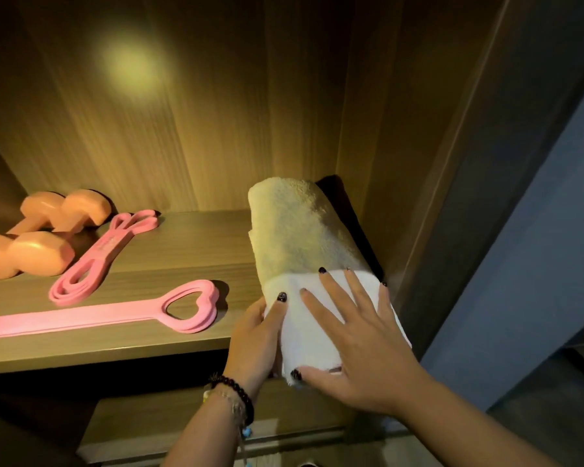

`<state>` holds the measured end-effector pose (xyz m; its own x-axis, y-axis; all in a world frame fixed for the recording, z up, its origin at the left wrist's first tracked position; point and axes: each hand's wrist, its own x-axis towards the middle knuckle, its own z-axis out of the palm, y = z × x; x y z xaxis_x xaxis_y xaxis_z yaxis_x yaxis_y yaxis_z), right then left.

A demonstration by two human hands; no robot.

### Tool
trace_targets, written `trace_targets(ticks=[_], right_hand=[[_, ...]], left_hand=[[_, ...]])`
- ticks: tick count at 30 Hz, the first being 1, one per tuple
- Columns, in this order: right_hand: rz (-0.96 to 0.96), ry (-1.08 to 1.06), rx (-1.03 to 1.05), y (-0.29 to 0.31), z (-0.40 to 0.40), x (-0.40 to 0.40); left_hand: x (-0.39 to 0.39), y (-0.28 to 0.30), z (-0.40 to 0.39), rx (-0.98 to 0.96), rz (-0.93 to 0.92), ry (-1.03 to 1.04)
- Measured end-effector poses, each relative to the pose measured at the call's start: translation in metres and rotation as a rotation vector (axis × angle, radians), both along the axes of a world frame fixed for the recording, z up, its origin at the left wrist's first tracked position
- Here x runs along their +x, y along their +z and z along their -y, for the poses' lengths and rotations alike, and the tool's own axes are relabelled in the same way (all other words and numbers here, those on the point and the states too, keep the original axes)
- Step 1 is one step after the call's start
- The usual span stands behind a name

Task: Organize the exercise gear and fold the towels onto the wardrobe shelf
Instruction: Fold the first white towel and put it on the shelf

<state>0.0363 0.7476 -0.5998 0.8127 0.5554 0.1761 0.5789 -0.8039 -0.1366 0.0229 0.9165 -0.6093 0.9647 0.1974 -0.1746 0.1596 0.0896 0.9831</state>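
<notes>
Right hand [361, 335] spread flat, fingers splayed, pressing down on the white towel [317, 335] directly beneath it. Left hand [260, 335] cups that towel's left side, thumb on top. Just beyond the fingertips lies the cream towel [294, 227], rolled. Well left on the shelf [189, 251]: pink resistance bands [108, 247], orange dumbbells [41, 230].

bare shelf [189, 251] mid-span, towel [297, 230] filling right corner
</notes>
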Motion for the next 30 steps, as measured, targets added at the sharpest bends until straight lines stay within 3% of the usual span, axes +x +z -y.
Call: trace_targets(ticks=[3,8,13,17,20,22,24,25,27,30], right_hand=[[0.037,0.039,-0.108,-0.006,0.003,-0.003],[0.082,-0.050,-0.159,0.014,-0.005,0.030],[-0.066,-0.041,-0.253,0.029,-0.024,0.067],[-0.195,-0.042,-0.261,0.032,-0.028,0.079],[-0.463,-0.037,-0.152,0.053,-0.026,0.089],[-0.646,-0.172,0.168,0.071,-0.033,0.105],[-0.506,-0.327,0.430,0.074,-0.046,0.136],[-0.361,-0.348,0.444,0.070,-0.056,0.152],[-0.185,-0.339,0.340,0.066,-0.079,0.181],[-0.190,-0.319,0.143,0.063,-0.096,0.225]], left_hand=[[0.007,0.004,-0.001,0.019,-0.022,0.032],[0.055,0.021,-0.005,0.218,0.023,0.123],[0.090,0.003,-0.022,0.284,-0.095,0.100],[0.099,-0.007,-0.024,0.241,-0.034,0.119],[0.100,-0.011,-0.021,0.230,0.031,0.128],[0.098,-0.015,-0.023,0.201,0.090,0.106],[0.098,-0.018,-0.023,0.181,0.113,0.092],[0.098,-0.018,-0.023,0.166,0.117,0.106],[0.099,-0.019,-0.023,0.123,0.162,0.118],[0.097,-0.016,-0.020,0.024,0.206,0.105]])
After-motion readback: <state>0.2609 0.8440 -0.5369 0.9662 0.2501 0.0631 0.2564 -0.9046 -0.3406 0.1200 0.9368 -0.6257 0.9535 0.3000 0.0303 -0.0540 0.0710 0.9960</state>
